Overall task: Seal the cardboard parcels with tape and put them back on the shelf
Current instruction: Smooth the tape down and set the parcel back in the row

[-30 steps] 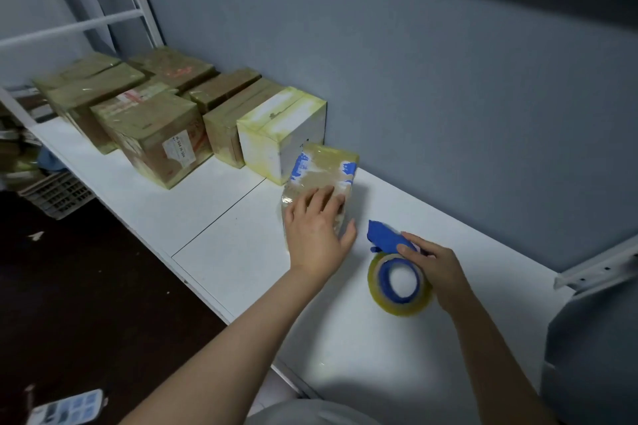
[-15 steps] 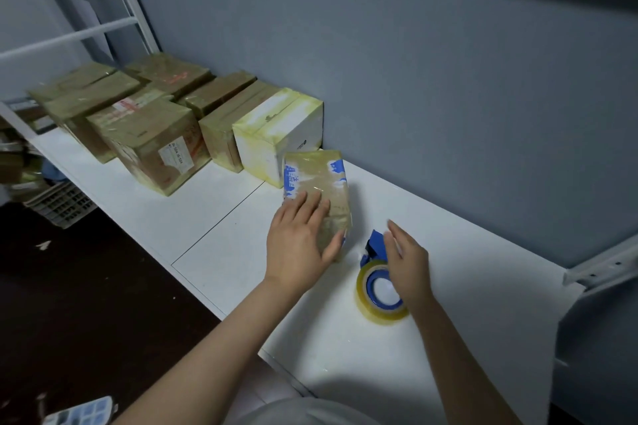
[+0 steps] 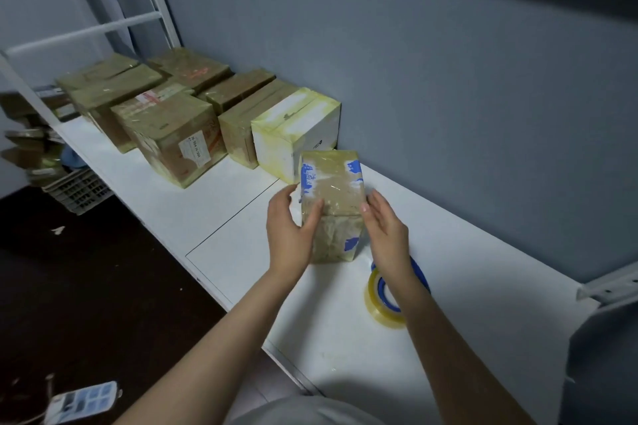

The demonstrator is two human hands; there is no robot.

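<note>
Grey wall backs a white shelf (image 3: 448,252) where taped cardboard parcels (image 3: 172,134) sit in a row at the left. Nearer, a small tape-wrapped parcel (image 3: 331,190) stands on end, clamped from both sides. The left grip (image 3: 290,235) wraps its left edge, thumb across the front. The right grip (image 3: 386,231) presses flat-fingered on the right side, likely steadying it for shelving. A tape roll (image 3: 379,300) lies by the right wrist, set aside
</note>
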